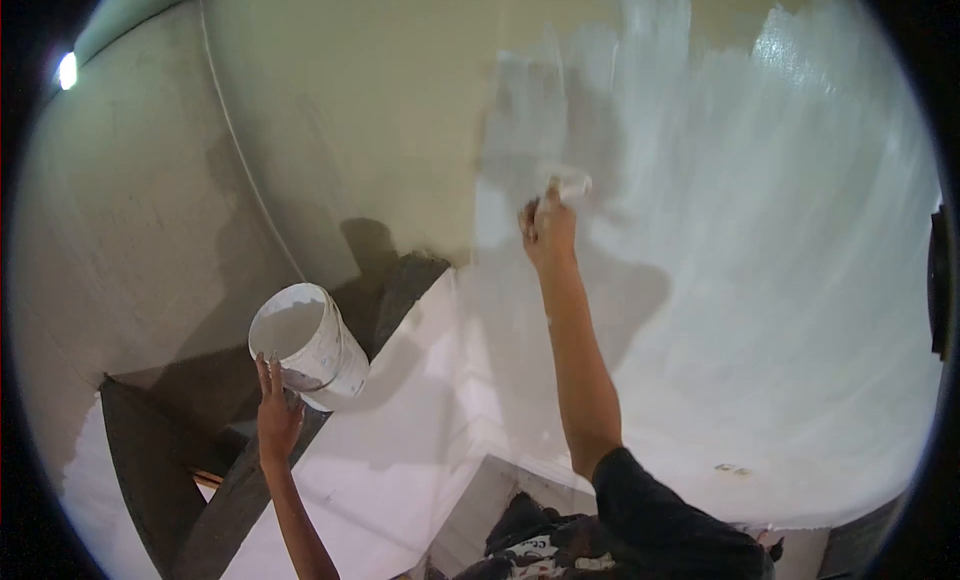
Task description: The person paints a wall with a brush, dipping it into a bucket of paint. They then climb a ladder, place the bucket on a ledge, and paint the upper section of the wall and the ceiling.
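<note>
My right hand (548,225) is raised to the wall and closed round a paintbrush (570,185). The brush is coated in white, and its head is at the wall surface within the painted area. At the lower left, my left hand (278,415) grips the near side of a white paint bucket (345,360), with fingers on its rim. Tilted slightly, the bucket shows its pale inside; how much paint it holds is unclear. Fresh white paint (720,230) covers the right part of the wall, ending raggedly against the beige surface (400,110).
Below the bucket runs a dark sloping ledge (250,490) beside a white slanted surface (370,480). A thin cable (230,120) runs down the left wall. A bright light (67,71) shines at the upper left. Something dark (938,280) stands at the right edge.
</note>
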Available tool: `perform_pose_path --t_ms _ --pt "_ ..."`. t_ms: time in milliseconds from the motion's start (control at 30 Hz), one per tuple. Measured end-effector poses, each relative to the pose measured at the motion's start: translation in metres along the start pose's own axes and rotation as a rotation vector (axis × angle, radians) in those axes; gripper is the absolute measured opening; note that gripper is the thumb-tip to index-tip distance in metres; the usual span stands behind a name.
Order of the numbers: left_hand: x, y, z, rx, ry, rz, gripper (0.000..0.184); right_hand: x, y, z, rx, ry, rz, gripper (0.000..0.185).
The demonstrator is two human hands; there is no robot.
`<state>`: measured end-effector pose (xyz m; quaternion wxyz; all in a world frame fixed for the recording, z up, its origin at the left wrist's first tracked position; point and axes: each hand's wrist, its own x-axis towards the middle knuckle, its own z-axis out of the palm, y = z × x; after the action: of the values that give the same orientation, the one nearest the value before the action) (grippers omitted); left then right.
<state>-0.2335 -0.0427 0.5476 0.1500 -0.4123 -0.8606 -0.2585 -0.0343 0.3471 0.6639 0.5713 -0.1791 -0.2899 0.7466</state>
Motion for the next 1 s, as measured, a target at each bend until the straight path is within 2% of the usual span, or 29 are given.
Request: perform_pose_path --t_ms 167,233,300,333,400,433,500,567,633,700,833,1000 --pt "0.002 0.005 -0.002 -0.015 -0.001 -0.005 0.075 0.013 -0.055 0.078 0.005 -0.167 -0.215 0.023" --pt "0.004 0.010 -0.006 -0.031 -0.028 -0.017 0.075 0.025 -0.085 0.108 -0.028 -0.222 -0.302 0.023" --pt "0.004 0.011 -0.006 -0.066 -0.048 -0.069 0.074 0.048 -0.114 0.124 -0.097 -0.323 -0.298 0.031" --pt "0.004 0.012 -0.004 -0.085 -0.055 -0.097 0.073 0.057 -0.123 0.121 -0.263 -0.344 -0.382 0.033" --pt "0.003 0.005 0.001 0.010 0.009 0.010 0.072 0.069 -0.138 0.110 -0.599 -0.389 -0.548 0.038" --pt "0.003 0.003 0.003 0.058 0.044 0.064 0.071 0.067 -0.137 0.101 -0.551 -0.390 -0.556 0.038" --pt "0.002 0.004 0.002 -0.015 0.006 -0.006 0.071 0.051 -0.127 0.075 -0.449 -0.395 -0.579 0.040" --pt "0.006 0.010 -0.001 -0.053 -0.009 -0.046 0.072 0.049 -0.117 0.041 -0.457 -0.280 -0.388 0.046" --pt "0.005 0.016 -0.005 -0.047 -0.025 -0.061 0.073 0.052 -0.090 -0.002 -0.588 -0.211 -0.411 0.048" --pt "0.006 0.009 -0.002 -0.015 -0.022 -0.051 0.074 0.039 -0.065 -0.040 -0.524 -0.233 -0.385 0.048" --pt "0.005 0.010 -0.004 -0.097 -0.077 -0.123 0.074 0.015 -0.006 -0.116 -0.590 -0.124 -0.210 0.049" --pt "0.005 0.005 0.002 -0.017 -0.001 -0.045 0.074 -0.020 0.072 -0.205 -0.628 -0.017 -0.085 0.052"
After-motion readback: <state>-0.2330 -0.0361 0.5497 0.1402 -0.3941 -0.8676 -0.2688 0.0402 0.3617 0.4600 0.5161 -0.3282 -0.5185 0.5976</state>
